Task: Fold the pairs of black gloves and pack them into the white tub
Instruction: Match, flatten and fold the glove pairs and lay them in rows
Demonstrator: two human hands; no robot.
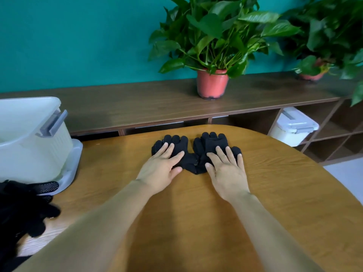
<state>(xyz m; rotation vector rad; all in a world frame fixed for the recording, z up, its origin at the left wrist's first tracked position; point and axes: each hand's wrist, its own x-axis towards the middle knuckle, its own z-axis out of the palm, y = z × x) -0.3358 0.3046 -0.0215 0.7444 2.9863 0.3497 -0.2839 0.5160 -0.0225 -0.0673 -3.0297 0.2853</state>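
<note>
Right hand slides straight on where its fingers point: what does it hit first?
The right hand lies flat on the right glove, so it would push that glove's fingers first. Past them, bare table, then likely the sideboard; depth unclear.

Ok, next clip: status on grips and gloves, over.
Left grip and right grip open, flat, pressing black gloves on table. White tub at left; nothing in the way.

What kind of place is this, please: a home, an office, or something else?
Probably an office or a living room; I cannot tell which. Signs: a wooden table, a low shelf unit along a teal wall, potted plants on it.
</note>
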